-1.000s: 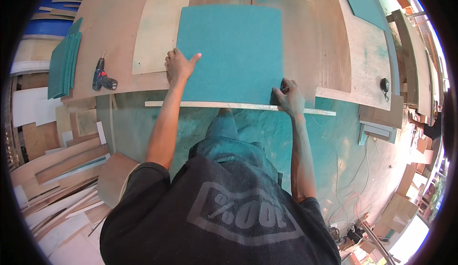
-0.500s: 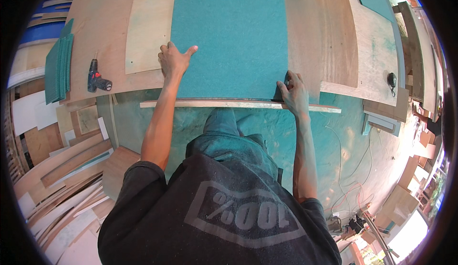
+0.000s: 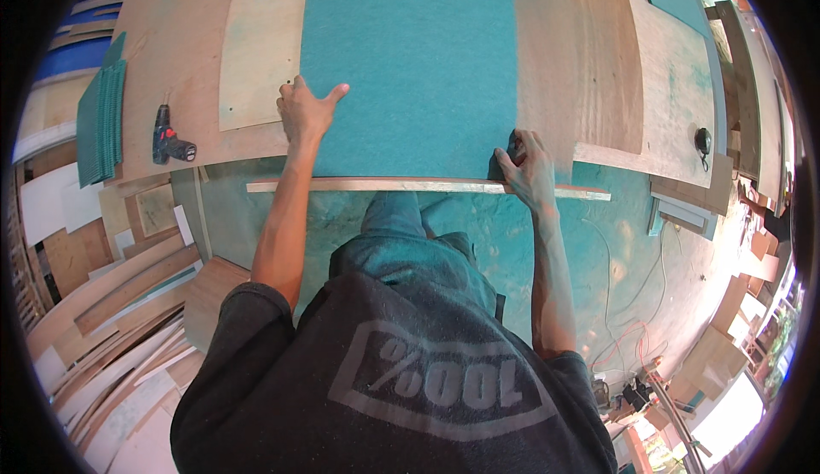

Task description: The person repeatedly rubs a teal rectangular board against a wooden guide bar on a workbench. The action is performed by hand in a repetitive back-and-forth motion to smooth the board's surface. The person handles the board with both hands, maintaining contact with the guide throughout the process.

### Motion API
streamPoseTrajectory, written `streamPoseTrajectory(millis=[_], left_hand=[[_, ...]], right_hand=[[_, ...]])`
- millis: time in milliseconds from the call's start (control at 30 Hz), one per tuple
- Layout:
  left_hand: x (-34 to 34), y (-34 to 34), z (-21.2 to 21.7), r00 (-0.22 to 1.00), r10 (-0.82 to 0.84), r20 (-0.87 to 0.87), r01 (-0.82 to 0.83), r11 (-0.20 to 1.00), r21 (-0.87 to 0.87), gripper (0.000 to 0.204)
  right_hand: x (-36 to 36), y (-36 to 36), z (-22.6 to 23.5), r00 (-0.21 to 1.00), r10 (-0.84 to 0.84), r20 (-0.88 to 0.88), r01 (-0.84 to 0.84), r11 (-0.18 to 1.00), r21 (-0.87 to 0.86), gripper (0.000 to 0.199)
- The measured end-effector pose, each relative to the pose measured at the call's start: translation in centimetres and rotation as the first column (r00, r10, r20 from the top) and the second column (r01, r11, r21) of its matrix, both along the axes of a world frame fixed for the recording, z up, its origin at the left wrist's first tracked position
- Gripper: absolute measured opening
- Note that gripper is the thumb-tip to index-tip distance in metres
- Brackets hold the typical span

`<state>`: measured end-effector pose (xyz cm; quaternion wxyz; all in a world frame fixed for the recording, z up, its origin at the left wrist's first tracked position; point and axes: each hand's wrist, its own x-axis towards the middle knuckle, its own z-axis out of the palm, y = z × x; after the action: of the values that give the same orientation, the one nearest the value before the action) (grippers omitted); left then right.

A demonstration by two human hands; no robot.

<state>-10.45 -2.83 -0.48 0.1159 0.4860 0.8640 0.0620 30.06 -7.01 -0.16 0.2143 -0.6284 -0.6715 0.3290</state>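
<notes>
A large flat teal board (image 3: 410, 73) lies on the wooden worktable in front of me. My left hand (image 3: 306, 117) rests on its left edge, with the thumb stretched out over the teal surface and the fingers along the side. At the board's near right corner, my right hand (image 3: 531, 165) is closed around a small dark block (image 3: 496, 166), which is pressed against the board's right edge. Much of that block is covered by the fingers, so its exact kind is unclear.
A narrow wooden strip (image 3: 384, 185) runs along the table's near edge. To the left lie a cordless drill (image 3: 171, 139) and a stack of teal pieces (image 3: 101, 128). A tape measure (image 3: 703, 141) sits at the right. Wood offcuts (image 3: 128, 337) are piled at lower left.
The view has shifted slightly. Both hands keep nearly the same places on the board, the left one flat at its edge and the right one still on the dark block.
</notes>
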Motion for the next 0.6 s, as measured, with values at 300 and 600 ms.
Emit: streamPoseTrajectory(millis=[300, 600], left_hand=[[0.1, -0.3, 0.6, 0.999, -0.045, 0.012, 0.045, 0.997, -0.059, 0.117], [6.9, 4.8, -0.1, 0.714, -0.701, 0.014, 0.694, 0.704, -0.150, 0.107]], right_hand=[[-0.1, 0.1, 0.0, 0.998, 0.016, 0.068, -0.016, 1.000, -0.002, 0.041], [-0.5, -0.7, 2.5, 0.980, 0.123, 0.159, -0.122, 0.992, -0.019, 0.101]])
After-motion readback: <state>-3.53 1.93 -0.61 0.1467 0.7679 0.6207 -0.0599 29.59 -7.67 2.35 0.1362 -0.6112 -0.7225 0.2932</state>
